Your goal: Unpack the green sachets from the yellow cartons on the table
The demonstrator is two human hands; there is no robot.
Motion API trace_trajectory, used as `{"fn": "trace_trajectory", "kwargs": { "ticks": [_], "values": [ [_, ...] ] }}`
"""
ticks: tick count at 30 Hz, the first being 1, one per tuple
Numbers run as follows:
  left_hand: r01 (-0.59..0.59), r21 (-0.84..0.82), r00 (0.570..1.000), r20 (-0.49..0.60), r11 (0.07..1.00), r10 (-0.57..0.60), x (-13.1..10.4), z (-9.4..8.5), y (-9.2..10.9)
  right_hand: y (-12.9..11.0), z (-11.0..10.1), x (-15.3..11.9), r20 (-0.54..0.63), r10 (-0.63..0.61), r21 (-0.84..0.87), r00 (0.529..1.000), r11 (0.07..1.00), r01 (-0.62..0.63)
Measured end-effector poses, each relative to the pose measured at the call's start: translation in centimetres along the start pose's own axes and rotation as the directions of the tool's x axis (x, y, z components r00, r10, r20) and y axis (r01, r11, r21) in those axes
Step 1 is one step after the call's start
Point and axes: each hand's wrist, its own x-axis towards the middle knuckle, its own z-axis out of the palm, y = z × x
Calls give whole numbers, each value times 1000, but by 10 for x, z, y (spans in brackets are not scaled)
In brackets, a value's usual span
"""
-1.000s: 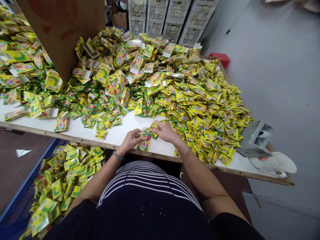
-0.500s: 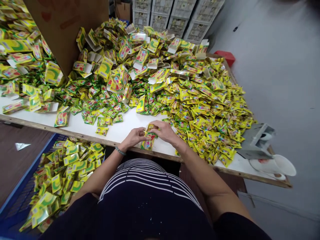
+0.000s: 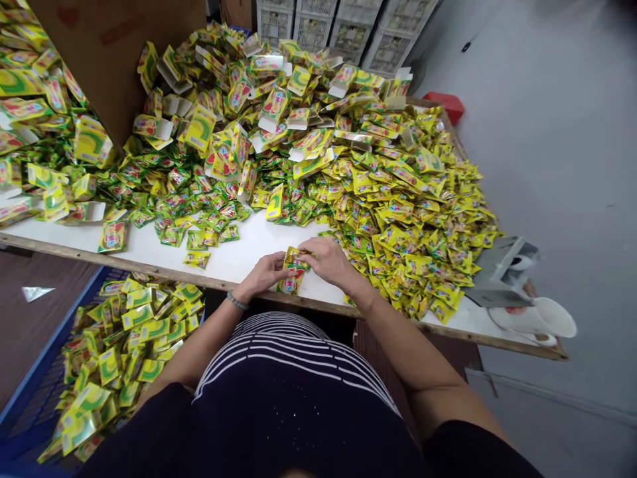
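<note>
A small yellow, green and red printed carton (image 3: 291, 282) stands at the front edge of the white table, between my hands. My left hand (image 3: 266, 272) grips its left side, thumb across the front. At its upper end, the fingers of my right hand (image 3: 326, 257) are closed together on the carton's top; whether they also pinch a flap or a sachet is hidden. Just right of my right hand lies a heap of small yellow sachets (image 3: 413, 219). Green sachets (image 3: 199, 212) and several cartons with open ends (image 3: 273, 109) are piled beyond my hands.
Below the table at left, a blue crate (image 3: 30, 392) holds many closed yellow cartons (image 3: 139, 315). A brown cardboard panel (image 3: 119, 60) divides the heap. A grey metal dispenser (image 3: 502, 272) and a white cup (image 3: 550, 317) sit at the right end. White crates (image 3: 311, 30) stand behind.
My right hand has shifted slightly at the carton's top, and the top now looks flatter. My left hand keeps its hold. The whole view has moved a little.
</note>
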Motion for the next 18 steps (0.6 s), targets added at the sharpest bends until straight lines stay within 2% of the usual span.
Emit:
{"fn": "trace_trajectory", "kwargs": {
  "ticks": [6,9,13,18],
  "values": [
    [-44,97,999,21,994,42,0,1,3,2,2,5,-58,-51,-67,997,997,47],
    [-60,115,998,27,992,57,-1,2,3,7,5,5,17,-56,-66,998,996,57],
    [-34,117,998,-41,993,39,-2,0,-5,15,7,1,40,-37,-6,999,999,37],
    [-63,105,991,-114,993,75,-4,-5,-16,11,26,-8,89,30,-11,996,1000,-29]
  ]
}}
